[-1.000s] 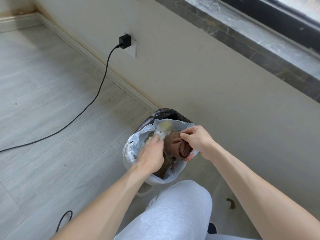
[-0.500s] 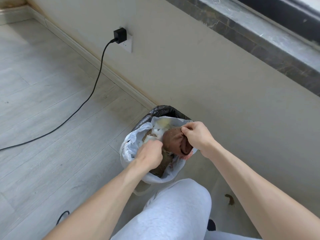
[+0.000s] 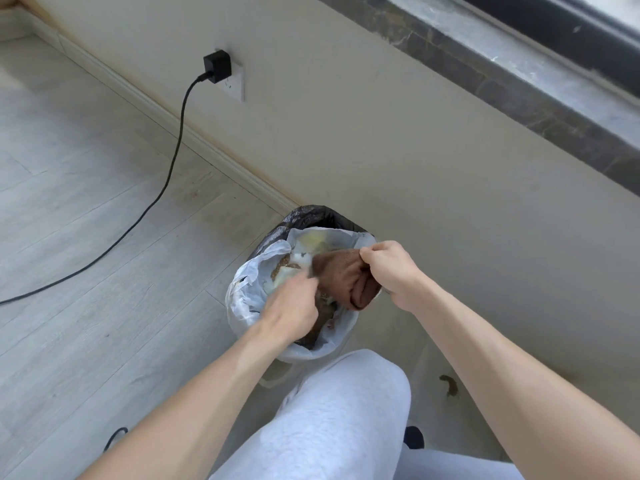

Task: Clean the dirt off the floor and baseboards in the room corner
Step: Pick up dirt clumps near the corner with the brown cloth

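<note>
pinching the top edge of a brown cloth [image 3: 341, 277], the right hand [image 3: 389, 271] has its fingers and thumb curled tight on the fabric and holds it over the mouth of a trash bin [image 3: 311, 216]; the cloth hangs bunched and folded, its lower end at about 6 o'clock from the hand; the left hand [image 3: 294, 308] sits at 8 o'clock from the cloth, blurred, its fingers bent toward the fabric's left edge; whether it grips the cloth or only brushes it i cannot tell; the bin wears a black liner, and a white plastic bag [image 3: 242, 299] is draped open inside it, with pale wrappers and brown grit showing within; the bin stands on the grey plank floor [image 3: 86, 237], against the wall, where the white baseboard [image 3: 145, 103] running from 10 o'clock meets it; yellowish staining lines the top of the baseboard; a brown dirt smear [image 3: 449, 385] sits at 4 o'clock from the bin, low by the wall; a black charger [image 3: 216, 67] is plugged into a white wall socket at 11 o'clock from the bin, its black cable [image 3: 166, 181] trailing down across the floor toward 9 o'clock; a knee in light grey trousers [image 3: 339, 410] is at 6 o'clock, just beside the bag; a dark stone sill [image 3: 519, 88] runs along the wall at 1 o'clock
</note>
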Available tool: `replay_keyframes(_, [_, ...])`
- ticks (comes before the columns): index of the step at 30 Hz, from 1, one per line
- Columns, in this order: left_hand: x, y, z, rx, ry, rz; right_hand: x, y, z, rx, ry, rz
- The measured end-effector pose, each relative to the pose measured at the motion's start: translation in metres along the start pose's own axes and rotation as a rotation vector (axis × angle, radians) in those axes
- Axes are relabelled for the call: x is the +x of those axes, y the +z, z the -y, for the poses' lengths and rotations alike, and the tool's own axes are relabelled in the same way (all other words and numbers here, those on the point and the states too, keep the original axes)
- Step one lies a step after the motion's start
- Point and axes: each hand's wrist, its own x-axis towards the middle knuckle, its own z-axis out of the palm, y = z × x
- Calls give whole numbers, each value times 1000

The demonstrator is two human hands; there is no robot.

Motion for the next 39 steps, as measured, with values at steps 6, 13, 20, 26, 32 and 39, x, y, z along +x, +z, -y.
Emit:
replay_keyframes(6, [6, -7, -12, -27, 136, -33, 6, 0, 2, 61, 1, -43])
replay_keyframes(13, [9, -12, -11, -27, 170, -84, 4, -5, 11, 94, -35, -2])
replay_keyframes(20, [22, -22, -17, -440, -53, 35, -3, -16, 16, 298, -32, 108])
replay_keyframes(26, [30, -13, -21, -656, -88, -29, -5, -16, 13, 454, -63, 315])
replay_keyframes(32, [39, -19, -22, -499, -154, -106, -3, -14, 8, 485, -82, 300])
replay_keyframes(39, [35, -33, -18, -368, -86, -242, 6, -12, 0, 445, 52, 89])
